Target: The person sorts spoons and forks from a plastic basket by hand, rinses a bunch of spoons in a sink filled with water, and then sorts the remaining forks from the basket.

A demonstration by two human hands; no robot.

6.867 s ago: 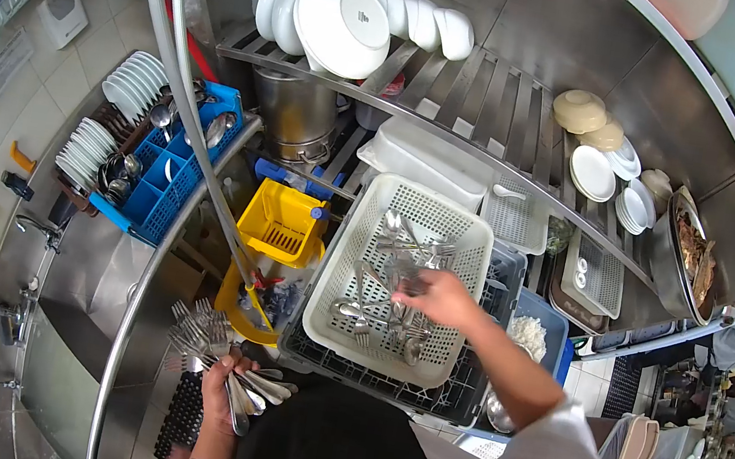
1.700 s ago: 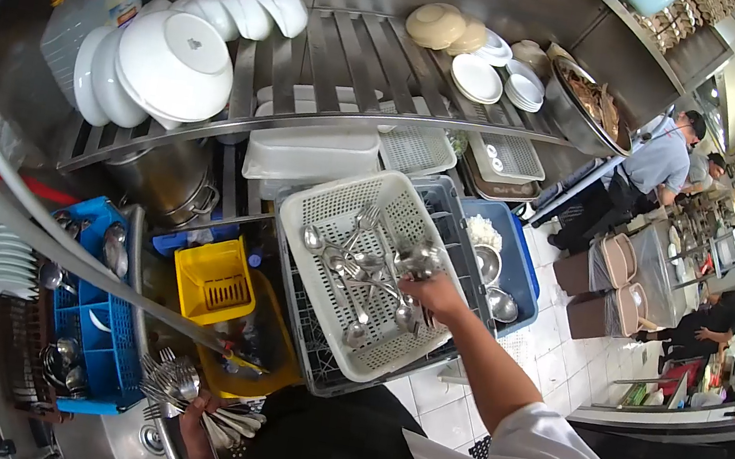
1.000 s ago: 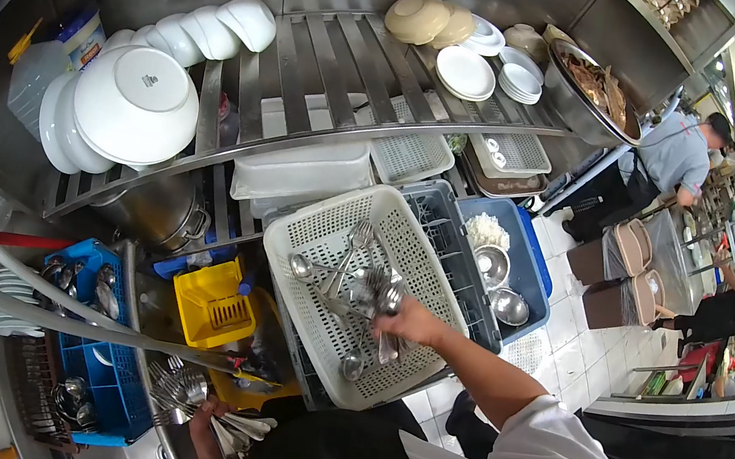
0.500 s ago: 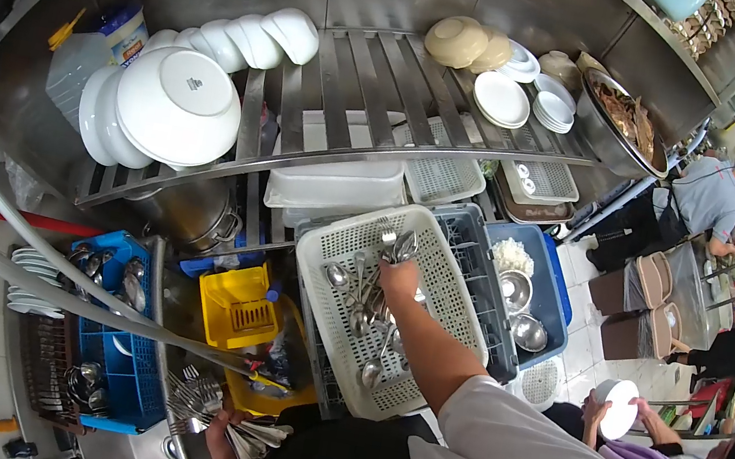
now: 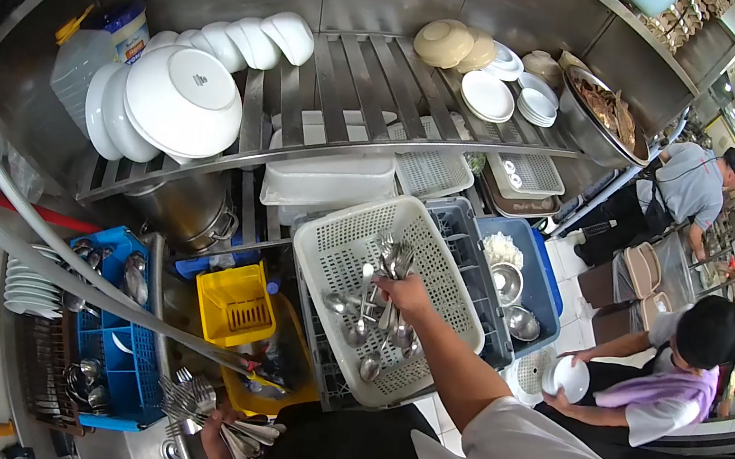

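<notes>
My left hand (image 5: 217, 439) is closed around a thick bundle of forks (image 5: 189, 398), tines pointing left and handles fanning out to the right. Over the white perforated basket (image 5: 331, 257), my right hand (image 5: 407, 297) grips a few forks (image 5: 393, 255) with their heads pointing away from me. Loose spoons (image 5: 370, 366) and other cutlery lie in the basket below and beside that hand. Some handles are hidden under my right fingers.
A blue divided rack (image 5: 135, 375) with spoons stands left, near a yellow basket (image 5: 231, 304). Above runs a slatted shelf (image 5: 352, 83) bearing white bowls (image 5: 184, 100). A blue tub (image 5: 530, 265) with metal bowls sits right. A co-worker (image 5: 667, 373) holds white bowls (image 5: 567, 377).
My right hand has shifted slightly within the basket and now holds more forks. My left hand keeps its bundle. The co-worker at right has turned and moved, lowering the white bowls.
</notes>
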